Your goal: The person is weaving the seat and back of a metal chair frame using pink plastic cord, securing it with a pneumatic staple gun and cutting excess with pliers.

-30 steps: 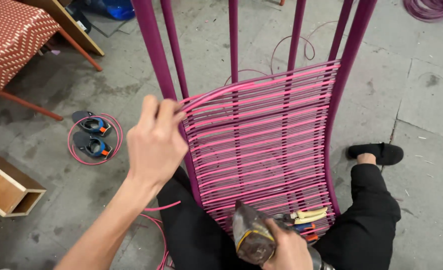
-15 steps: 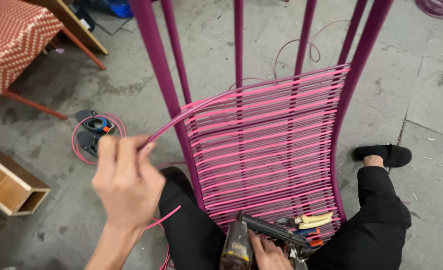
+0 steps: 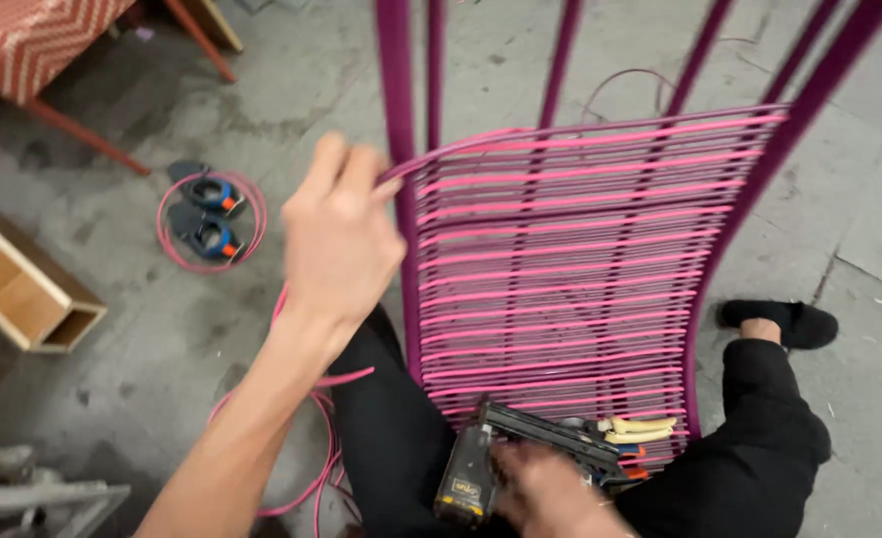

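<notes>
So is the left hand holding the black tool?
No, the left hand pinches a pink cord; the right hand holds the tool.

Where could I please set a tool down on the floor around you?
Bare concrete lies between the wooden box and the cord coil, and right of the shoe. It is crowded by the left hand, where loose pink cord trails.

1. I see a dark purple chair frame point(image 3: 401, 120) woven with bright pink cord point(image 3: 580, 249).
2. The tool point(image 3: 520, 453) looks black with a yellow patch, though blur makes me unsure.
3. Grey concrete floor point(image 3: 142, 329).
4. Red-and-white zigzag cushion point(image 3: 32, 40).
5. Black trousers point(image 3: 759, 458).
</notes>
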